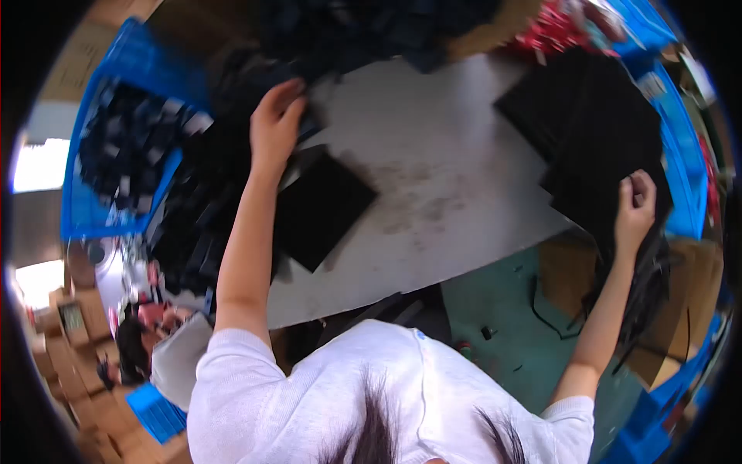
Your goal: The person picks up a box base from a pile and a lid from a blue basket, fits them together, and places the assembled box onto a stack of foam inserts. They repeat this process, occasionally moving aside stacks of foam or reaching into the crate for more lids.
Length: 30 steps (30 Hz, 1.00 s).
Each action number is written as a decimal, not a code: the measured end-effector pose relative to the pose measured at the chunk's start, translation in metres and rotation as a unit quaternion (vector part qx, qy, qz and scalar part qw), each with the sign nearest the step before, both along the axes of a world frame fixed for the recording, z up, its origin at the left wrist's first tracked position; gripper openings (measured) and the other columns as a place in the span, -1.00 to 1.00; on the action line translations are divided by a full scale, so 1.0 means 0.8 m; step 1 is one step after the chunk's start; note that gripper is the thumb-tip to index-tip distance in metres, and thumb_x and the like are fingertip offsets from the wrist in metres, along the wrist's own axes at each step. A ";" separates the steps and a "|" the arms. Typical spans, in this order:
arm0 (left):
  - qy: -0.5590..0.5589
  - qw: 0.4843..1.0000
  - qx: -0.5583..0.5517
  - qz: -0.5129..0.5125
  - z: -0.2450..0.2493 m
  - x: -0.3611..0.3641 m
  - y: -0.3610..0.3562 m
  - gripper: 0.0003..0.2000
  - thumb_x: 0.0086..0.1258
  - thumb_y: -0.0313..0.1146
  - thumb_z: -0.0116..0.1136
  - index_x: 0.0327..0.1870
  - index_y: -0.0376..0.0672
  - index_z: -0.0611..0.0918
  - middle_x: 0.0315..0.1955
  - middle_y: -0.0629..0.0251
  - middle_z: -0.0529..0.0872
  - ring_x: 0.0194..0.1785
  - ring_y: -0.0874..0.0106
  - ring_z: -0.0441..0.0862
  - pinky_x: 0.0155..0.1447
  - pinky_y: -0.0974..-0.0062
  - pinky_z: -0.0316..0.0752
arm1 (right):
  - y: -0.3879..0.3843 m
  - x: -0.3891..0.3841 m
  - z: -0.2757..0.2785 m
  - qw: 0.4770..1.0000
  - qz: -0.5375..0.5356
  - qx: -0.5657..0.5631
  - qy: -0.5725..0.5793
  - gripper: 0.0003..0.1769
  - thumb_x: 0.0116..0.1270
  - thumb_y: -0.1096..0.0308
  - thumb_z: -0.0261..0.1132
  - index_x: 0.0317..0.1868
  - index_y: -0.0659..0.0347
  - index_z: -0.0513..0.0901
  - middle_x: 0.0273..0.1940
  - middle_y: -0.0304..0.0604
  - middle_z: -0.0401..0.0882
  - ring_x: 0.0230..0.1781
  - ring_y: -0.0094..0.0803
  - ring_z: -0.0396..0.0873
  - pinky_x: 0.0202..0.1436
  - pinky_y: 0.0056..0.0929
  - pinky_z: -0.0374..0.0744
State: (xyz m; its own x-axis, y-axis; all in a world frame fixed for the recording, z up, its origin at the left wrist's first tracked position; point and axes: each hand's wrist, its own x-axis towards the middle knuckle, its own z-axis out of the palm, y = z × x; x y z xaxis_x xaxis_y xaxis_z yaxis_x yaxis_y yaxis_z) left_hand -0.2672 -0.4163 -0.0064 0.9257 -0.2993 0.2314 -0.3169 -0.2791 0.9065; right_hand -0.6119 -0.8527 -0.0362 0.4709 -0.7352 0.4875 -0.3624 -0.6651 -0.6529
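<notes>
My left hand [276, 127] is raised over the left part of the grey table [433, 162], beside a heap of dark pieces [205, 193]. Its fingers are curled with a gap between thumb and fingers, and nothing shows in them. Just below it lies a black square piece [325, 209]. On the right, my right hand [638, 203] is at the stack of black fabric sheets [595, 131]. Its fingers are bent together there; whether they pinch a sheet is too small to make out.
A blue crate [77, 193] of small dark pieces stands at the left. Dark pieces [371, 31] are heaped at the far edge, with red items [553, 31] beside them. Cardboard boxes [688, 286] stand at the lower right. Another person [139, 340] is at the lower left.
</notes>
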 end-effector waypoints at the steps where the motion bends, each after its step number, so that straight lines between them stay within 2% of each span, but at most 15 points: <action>1: -0.025 0.996 0.041 0.069 -0.009 -0.002 0.075 -0.68 0.32 -0.51 0.17 0.11 -0.27 0.58 -0.04 0.15 0.71 0.05 0.40 0.65 0.12 0.50 0.49 | 0.064 0.032 -0.009 0.993 0.071 0.090 0.009 -0.70 0.28 0.41 0.29 0.01 0.28 0.60 -0.08 -0.10 0.64 -0.08 -0.43 0.61 0.07 -0.42 0.53; 4: 0.014 0.974 0.079 0.213 -0.040 -0.084 0.213 -0.70 0.30 -0.51 0.16 0.06 -0.27 0.57 -0.15 0.16 0.70 -0.09 0.41 0.65 0.04 0.50 0.52 | 0.214 0.132 -0.072 0.932 0.261 0.195 0.160 -0.48 0.14 0.36 0.39 0.14 0.30 0.54 0.10 0.02 0.57 0.17 -0.13 0.52 0.24 -0.26 0.47; 7: 0.171 0.953 0.047 0.244 -0.133 -0.183 0.247 -0.40 0.18 -0.44 0.34 0.26 -0.23 0.37 0.10 0.03 0.52 0.15 0.27 0.50 0.22 0.37 0.41 | 0.329 0.247 -0.168 0.853 0.393 0.227 0.257 -0.10 0.11 -0.08 0.44 0.32 0.31 0.35 0.26 0.21 0.40 0.35 0.03 0.32 0.38 -0.17 0.33; 10: 0.207 0.927 0.028 0.311 -0.230 -0.215 0.227 -0.18 0.08 -0.27 0.49 0.33 -0.24 0.23 0.23 -0.10 0.38 0.31 0.11 0.36 0.32 0.28 0.32 | 0.425 0.328 -0.223 0.861 0.382 0.234 0.240 -0.06 0.09 -0.19 0.43 0.33 0.26 0.34 0.19 0.20 0.48 0.26 0.06 0.42 0.29 -0.16 0.42; 12: 0.206 0.924 -0.048 0.317 -0.264 -0.191 0.216 -0.12 0.05 -0.19 0.51 0.32 -0.33 0.20 0.19 -0.18 0.43 0.29 0.02 0.40 0.31 0.25 0.35 | 0.469 0.356 -0.222 0.845 0.350 0.207 0.348 -0.03 0.05 -0.27 0.42 0.31 0.21 0.35 0.06 0.18 0.59 0.13 0.07 0.54 0.17 -0.10 0.52; 14: 0.223 0.906 -0.023 0.358 -0.234 -0.169 0.204 -0.14 0.07 -0.18 0.50 0.29 -0.39 0.22 0.12 -0.24 0.50 0.22 -0.04 0.48 0.25 0.24 0.40 | 0.497 0.355 -0.240 0.877 0.311 0.138 0.338 -0.08 0.00 -0.31 0.42 0.22 0.20 0.47 -0.08 0.15 0.66 0.00 0.09 0.60 0.06 -0.06 0.57; 18: 0.151 0.954 -0.036 0.257 -0.194 -0.141 0.232 -0.51 0.16 -0.26 0.42 0.03 -0.34 0.53 -0.14 -0.08 0.71 -0.03 0.01 0.67 0.04 0.28 0.54 | 0.480 0.342 -0.244 0.936 0.164 0.210 0.228 -0.19 0.01 -0.23 0.46 0.00 0.38 0.62 -0.11 0.20 0.66 -0.03 0.03 0.64 0.09 -0.16 0.55; 21: 0.163 0.955 -0.105 0.225 -0.149 -0.110 0.259 -0.59 0.22 -0.31 0.36 0.02 -0.32 0.54 -0.19 -0.05 0.72 -0.07 0.04 0.69 -0.02 0.29 0.56 | 0.421 0.337 -0.248 0.916 0.045 0.390 0.089 -0.19 0.09 -0.19 0.45 0.11 0.36 0.58 -0.02 0.09 0.65 0.04 -0.09 0.60 0.11 -0.19 0.54; 22: 0.161 0.955 -0.108 0.226 -0.141 -0.095 0.265 -0.59 0.22 -0.31 0.36 0.02 -0.32 0.54 -0.19 -0.05 0.72 -0.07 0.04 0.69 -0.02 0.29 0.56 | 0.422 0.341 -0.238 0.886 0.033 0.463 0.004 -0.19 0.11 -0.19 0.44 0.16 0.32 0.56 0.01 0.04 0.64 0.08 -0.12 0.58 0.11 -0.18 0.54; 24: 0.091 0.966 -0.109 0.214 -0.129 -0.072 0.274 -0.64 0.28 -0.33 0.30 0.02 -0.31 0.53 -0.22 -0.05 0.72 -0.12 0.05 0.70 -0.06 0.29 0.56 | 0.432 0.348 -0.174 0.720 0.070 0.684 -0.096 -0.18 0.14 -0.20 0.42 0.22 0.26 0.52 0.11 -0.02 0.58 0.12 -0.14 0.54 0.11 -0.17 0.53; 26: 0.082 0.970 -0.100 0.207 -0.117 -0.053 0.278 -0.66 0.35 -0.31 0.22 0.04 -0.30 0.48 -0.25 -0.07 0.72 -0.13 0.00 0.69 -0.08 0.27 0.56 | 0.435 0.371 -0.157 0.700 0.147 0.695 -0.077 -0.16 0.16 -0.18 0.42 0.27 0.25 0.46 0.16 -0.02 0.54 0.13 -0.18 0.53 0.18 -0.20 0.51; 27: 0.089 0.970 -0.096 0.206 -0.117 -0.044 0.277 -0.66 0.36 -0.30 0.20 0.04 -0.31 0.48 -0.25 -0.08 0.71 -0.12 -0.01 0.69 -0.08 0.26 0.56 | 0.426 0.399 -0.192 0.454 0.449 0.760 -0.116 -0.28 0.29 -0.10 0.30 0.27 0.25 0.46 0.16 -0.04 0.53 0.14 -0.22 0.52 0.19 -0.28 0.51; 28: 0.097 0.970 -0.093 0.205 -0.117 -0.035 0.274 -0.66 0.37 -0.29 0.19 0.04 -0.31 0.47 -0.24 -0.08 0.71 -0.11 -0.02 0.68 -0.08 0.26 0.56 | 0.437 0.416 -0.189 0.135 0.677 0.710 -0.137 -0.40 0.41 -0.02 0.19 0.27 0.25 0.46 0.16 -0.06 0.52 0.15 -0.27 0.51 0.21 -0.35 0.51; 29: 0.172 0.962 -0.119 0.177 -0.116 -0.025 0.272 -0.64 0.40 -0.27 0.16 0.08 -0.32 0.47 -0.23 -0.08 0.72 -0.11 -0.01 0.69 -0.06 0.26 0.55 | 0.447 0.421 -0.185 0.130 0.678 0.712 -0.129 -0.40 0.41 -0.02 0.19 0.27 0.25 0.46 0.16 -0.06 0.52 0.15 -0.27 0.51 0.21 -0.35 0.51; 30: 0.126 0.963 -0.152 0.184 -0.109 -0.022 0.268 -0.64 0.41 -0.29 0.14 0.12 -0.31 0.47 -0.21 -0.06 0.72 -0.08 -0.01 0.68 -0.02 0.25 0.54 | 0.498 0.422 -0.136 0.283 0.449 0.826 -0.190 -0.47 0.44 0.03 0.15 0.23 0.25 0.48 0.14 -0.06 0.53 0.11 -0.29 0.53 0.16 -0.37 0.53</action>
State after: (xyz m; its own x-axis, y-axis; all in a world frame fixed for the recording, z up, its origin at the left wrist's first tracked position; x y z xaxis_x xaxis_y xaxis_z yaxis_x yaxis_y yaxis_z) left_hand -0.2844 -0.2023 -0.0935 0.9943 0.1064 0.0097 -0.0055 -0.0398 0.9992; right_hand -0.2747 -0.4544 -0.1453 0.9737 0.2256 -0.0321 -0.2271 0.9488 -0.2196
